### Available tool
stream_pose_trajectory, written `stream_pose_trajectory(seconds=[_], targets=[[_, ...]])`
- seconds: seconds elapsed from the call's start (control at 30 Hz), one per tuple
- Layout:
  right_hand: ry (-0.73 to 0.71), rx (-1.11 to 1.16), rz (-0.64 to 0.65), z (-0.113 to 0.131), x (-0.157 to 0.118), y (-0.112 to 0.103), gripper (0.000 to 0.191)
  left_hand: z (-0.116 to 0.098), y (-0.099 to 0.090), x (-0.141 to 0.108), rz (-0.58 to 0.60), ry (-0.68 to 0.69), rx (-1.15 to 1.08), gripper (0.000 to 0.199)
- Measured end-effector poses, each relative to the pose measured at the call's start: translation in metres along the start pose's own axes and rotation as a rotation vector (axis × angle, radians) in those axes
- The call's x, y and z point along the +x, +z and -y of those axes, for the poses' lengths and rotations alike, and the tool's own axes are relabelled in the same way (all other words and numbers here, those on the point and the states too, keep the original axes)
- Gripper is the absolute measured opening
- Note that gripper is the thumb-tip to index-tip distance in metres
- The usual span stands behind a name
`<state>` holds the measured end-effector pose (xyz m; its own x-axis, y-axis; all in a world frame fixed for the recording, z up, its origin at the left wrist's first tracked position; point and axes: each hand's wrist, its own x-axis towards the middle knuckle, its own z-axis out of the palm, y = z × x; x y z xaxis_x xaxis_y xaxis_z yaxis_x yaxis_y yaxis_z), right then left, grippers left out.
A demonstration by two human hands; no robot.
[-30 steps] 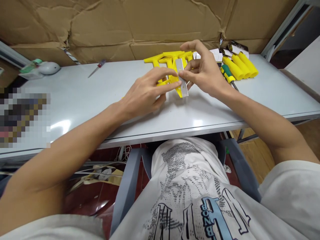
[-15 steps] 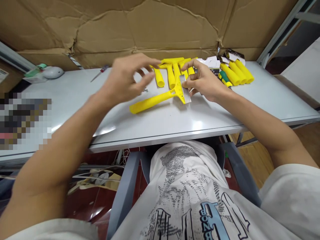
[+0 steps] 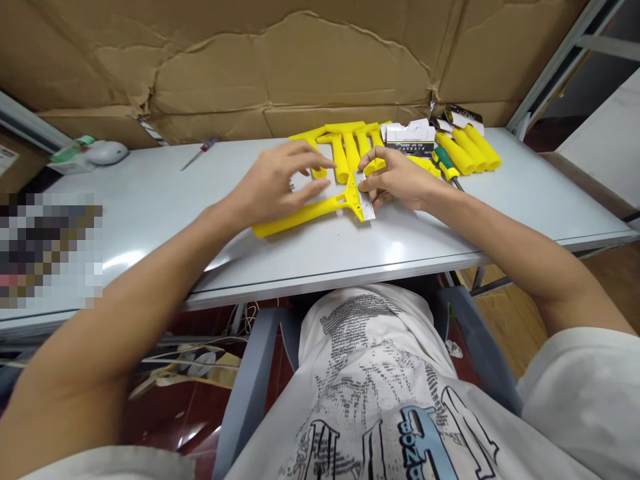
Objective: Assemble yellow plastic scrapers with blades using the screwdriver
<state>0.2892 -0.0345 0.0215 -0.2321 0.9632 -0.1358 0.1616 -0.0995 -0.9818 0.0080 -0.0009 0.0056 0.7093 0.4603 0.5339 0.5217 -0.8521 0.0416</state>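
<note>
Lying flat on the white table (image 3: pixel 165 207), near its front edge: a yellow scraper (image 3: pixel 300 217), handle toward the left, head toward the right. Along that head, a metal plate (image 3: pixel 369 209), apparently already set in position. Hard to tell fixed from merely resting; no fastener discernible at this size. Seemingly unfinished: any fastening of the plate. On the plate's outer edge, gripping with thumb and fingertips: the right hand (image 3: pixel 400 179). Over the handle, thumb and forefinger spread apart, nothing discernible between: the left hand (image 3: pixel 280 179). Just past that hand, small dark bits (image 3: pixel 292 187), too tiny to name. Farther back, a row of other yellow scrapers (image 3: pixel 341 155), no metal showing on their heads, so probably untouched. Beyond the right hand, a printed packet (image 3: pixel 411 137), a green-and-yellow screwdriver (image 3: pixel 444 162) and yellow tubes (image 3: pixel 470 150). Compared with half a second ago: left hand lower and closer to the scraper's head, now overlapping the handle; right hand much the same; scraper unmoved on the table.
</note>
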Motion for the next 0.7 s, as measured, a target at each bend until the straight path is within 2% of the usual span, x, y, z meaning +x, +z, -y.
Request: stream_pose_trajectory(seconds=[0.03, 0.13, 0.2, 0.33, 0.43, 0.5, 0.6, 0.63, 0.67, 0.7], targets=[[0.004, 0.008, 0.004, 0.0, 0.0, 0.001, 0.039, -0.013, 0.0, 0.0, 0.028, 0.067, 0.015, 0.049], [-0.004, 0.045, 0.019, -0.002, -0.001, 0.003, 0.043, -0.037, 0.005, -0.003, 0.119, 0.099, 0.082, 0.056], [-0.008, 0.056, 0.029, -0.002, -0.001, 0.003, 0.043, -0.04, 0.009, -0.006, 0.141, 0.089, 0.083, 0.056], [-0.021, 0.002, 0.047, -0.003, -0.001, 0.002, 0.038, -0.036, 0.013, -0.008, 0.11, 0.133, 0.028, 0.04], [-0.051, -0.088, 0.098, 0.0, 0.001, -0.006, 0.036, -0.035, 0.014, -0.007, 0.114, 0.144, 0.031, 0.04], [-0.177, -0.225, 0.054, 0.005, 0.003, -0.02, 0.031, -0.035, 0.015, -0.006, 0.131, 0.143, 0.035, 0.043], [-0.51, -0.539, -0.169, 0.015, 0.013, -0.061, 0.017, -0.033, 0.016, -0.006, 0.155, 0.15, 0.03, 0.045], [-0.59, -0.653, -0.24, 0.018, 0.019, -0.079, 0.02, -0.033, 0.016, -0.006, 0.162, 0.153, 0.03, 0.045], [-0.629, -0.763, -0.233, 0.019, 0.027, -0.098, 0.022, -0.032, 0.016, -0.006, 0.169, 0.154, 0.029, 0.046], [-0.665, -0.855, -0.162, 0.019, 0.036, -0.116, 0.017, -0.032, 0.016, -0.006, 0.175, 0.154, 0.029, 0.047]])
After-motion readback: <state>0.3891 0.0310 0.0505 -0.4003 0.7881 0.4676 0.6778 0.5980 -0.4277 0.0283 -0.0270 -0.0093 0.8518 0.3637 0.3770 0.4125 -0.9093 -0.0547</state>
